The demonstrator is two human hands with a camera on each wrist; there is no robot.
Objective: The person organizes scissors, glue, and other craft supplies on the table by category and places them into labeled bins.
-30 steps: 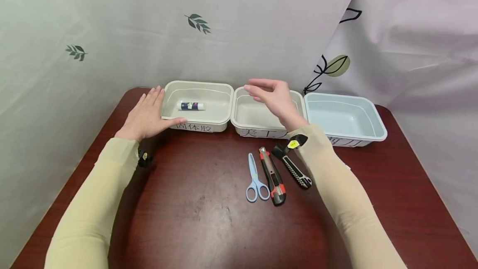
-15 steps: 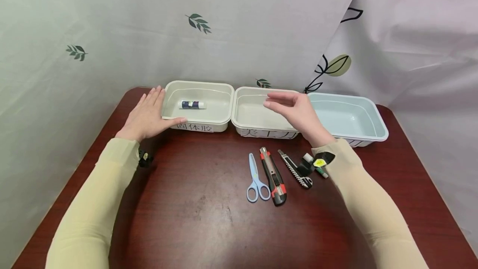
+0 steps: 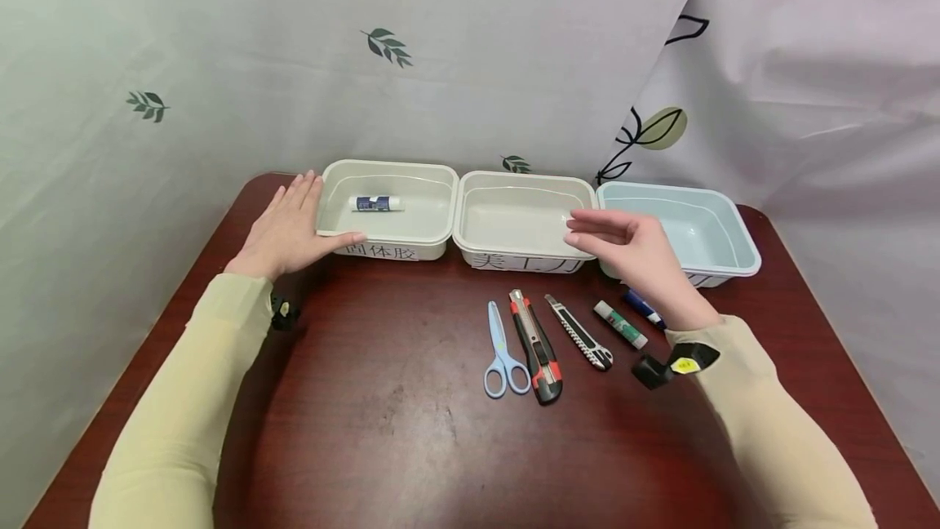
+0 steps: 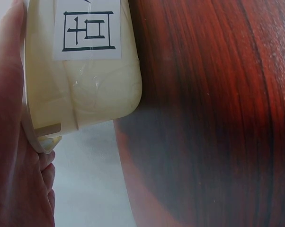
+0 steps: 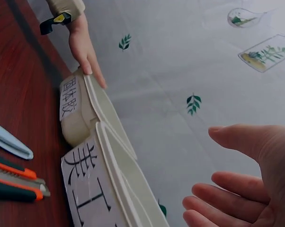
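My left hand (image 3: 285, 227) rests with straight fingers on the left end of the left cream bin (image 3: 389, 243); its thumb lies along the front rim. Inside that bin lies a blue and white glue stick (image 3: 375, 203). Above the gap between the middle cream bin (image 3: 514, 255) and the light blue bin (image 3: 705, 272), my right hand (image 3: 635, 255) hovers with nothing in it, thumb and fingers apart in the right wrist view. Below it on the table are a green and white glue stick (image 3: 620, 325) and a dark blue tube (image 3: 645, 308), partly hidden by the wrist.
Blue-handled scissors (image 3: 503, 357), a red and black utility knife (image 3: 536, 349) and a black and silver utility knife (image 3: 578, 333) lie in front of the bins. A patterned white cloth (image 3: 470, 64) hangs behind the dark wooden table (image 3: 352, 431).
My right hand has moved right and toward me, from over the middle bin to the light blue bin's left end. The green glue stick and dark blue tube have come into view. My left hand stays still.
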